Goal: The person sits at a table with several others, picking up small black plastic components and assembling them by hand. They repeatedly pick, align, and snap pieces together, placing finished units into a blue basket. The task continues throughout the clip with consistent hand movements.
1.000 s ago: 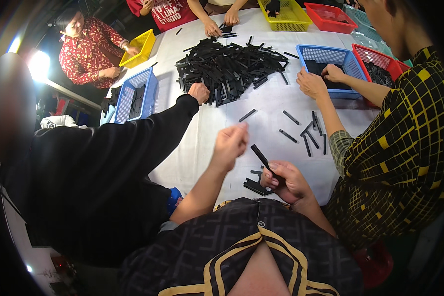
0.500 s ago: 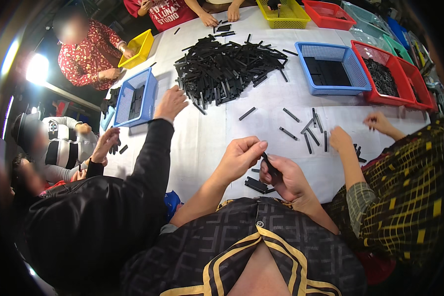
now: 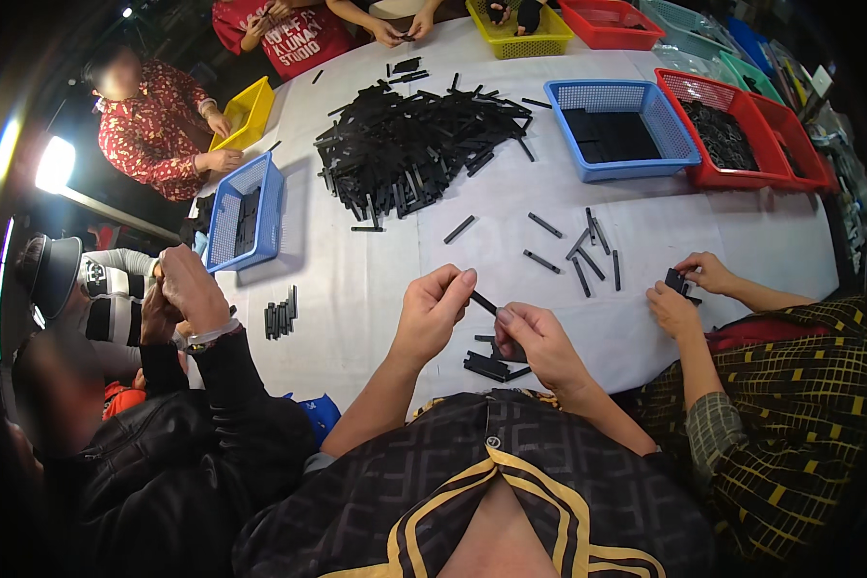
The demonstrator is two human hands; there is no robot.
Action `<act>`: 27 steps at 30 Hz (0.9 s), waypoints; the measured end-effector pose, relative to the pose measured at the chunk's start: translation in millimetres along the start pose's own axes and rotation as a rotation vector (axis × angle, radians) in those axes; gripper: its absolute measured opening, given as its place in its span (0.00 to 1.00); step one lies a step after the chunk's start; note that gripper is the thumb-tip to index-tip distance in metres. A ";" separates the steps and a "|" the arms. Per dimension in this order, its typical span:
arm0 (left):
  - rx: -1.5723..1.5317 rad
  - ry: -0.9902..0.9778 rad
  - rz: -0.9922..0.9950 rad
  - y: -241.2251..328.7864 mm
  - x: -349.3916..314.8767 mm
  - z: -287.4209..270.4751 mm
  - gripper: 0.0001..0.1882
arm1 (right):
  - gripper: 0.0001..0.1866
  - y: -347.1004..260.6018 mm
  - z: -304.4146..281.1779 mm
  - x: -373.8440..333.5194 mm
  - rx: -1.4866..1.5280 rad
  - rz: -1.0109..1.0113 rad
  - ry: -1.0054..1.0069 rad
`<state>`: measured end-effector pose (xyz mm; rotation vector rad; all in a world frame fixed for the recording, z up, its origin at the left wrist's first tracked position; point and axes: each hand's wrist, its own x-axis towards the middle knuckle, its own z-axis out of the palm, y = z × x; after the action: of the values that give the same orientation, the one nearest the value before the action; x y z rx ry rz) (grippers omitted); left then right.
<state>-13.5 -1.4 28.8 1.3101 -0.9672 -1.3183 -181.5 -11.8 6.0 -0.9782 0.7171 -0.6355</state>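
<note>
We see a big white tabletop (image 3: 376, 279) with people sitting all round it. Near its far edge lies a large heap of black sticks (image 3: 414, 144). A blue basket (image 3: 626, 130) sits by the far right corner, with red baskets (image 3: 742, 135) just beside it. Another blue basket (image 3: 246, 212) sits at the left edge. A few loose sticks (image 3: 578, 255) lie between the heap and the near edge.

At the near edge a small pile of black pieces (image 3: 491, 364) lies just under our hands. Above it we hold one thin black stick (image 3: 484, 302). Our left hand (image 3: 433, 313) has its grip pinched on the upper end, thumb and fingers curled, forearm rising from the near edge. Our right hand (image 3: 539, 347) meets the lower end, fingers bent over it; we cannot tell how tight that grip is.

We think the stick could slip and drop onto the pile, because only fingertips hold it. It could also twist crooked if one hand pushes harder.
</note>
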 end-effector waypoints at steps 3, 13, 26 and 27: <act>0.142 -0.037 0.050 2.5 -0.5 5.0 0.16 | 0.15 -9.0 6.2 3.1 -0.009 -0.018 -0.008; -0.185 0.189 0.217 31.1 14.4 -37.5 0.13 | 0.13 -1.3 -26.4 -5.3 0.126 -0.110 0.198; 0.049 -0.050 0.105 2.5 -4.0 -0.6 0.14 | 0.13 -5.4 7.7 -1.7 0.112 -0.040 0.068; -0.009 -0.024 0.100 4.2 -4.3 -3.3 0.14 | 0.13 -7.6 6.4 -3.9 0.111 -0.043 0.068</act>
<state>-10.1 2.4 33.4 1.2259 -1.0290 -1.2634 -180.0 -8.8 16.1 -0.8746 0.7146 -0.7418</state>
